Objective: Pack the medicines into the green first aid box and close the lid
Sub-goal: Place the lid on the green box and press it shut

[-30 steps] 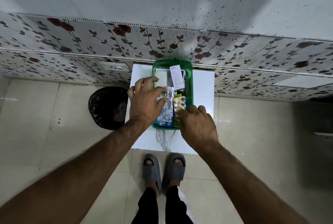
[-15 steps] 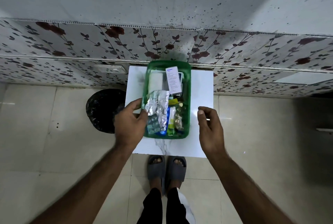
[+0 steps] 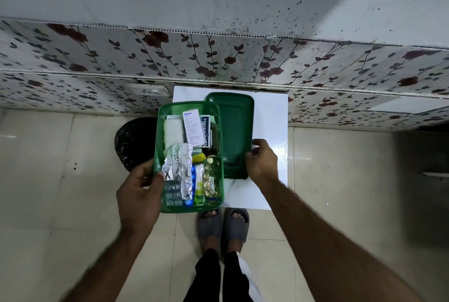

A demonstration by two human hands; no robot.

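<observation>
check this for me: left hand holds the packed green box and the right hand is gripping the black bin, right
Not quite. In the head view the right hand grips the green lid lying on the white table, not the black bin. The left hand does hold the packed green box.

The box (image 3: 189, 206) stood at the tabletop's (image 3: 269, 116) left edge, jutting past it, with the lid (image 3: 234, 131) lying just beside it on the right. Inside the box, foil strips (image 3: 178, 163) lay near the front and a leaflet (image 3: 193, 126) behind them. A bin (image 3: 132, 143) sat on the floor to the left.
</observation>
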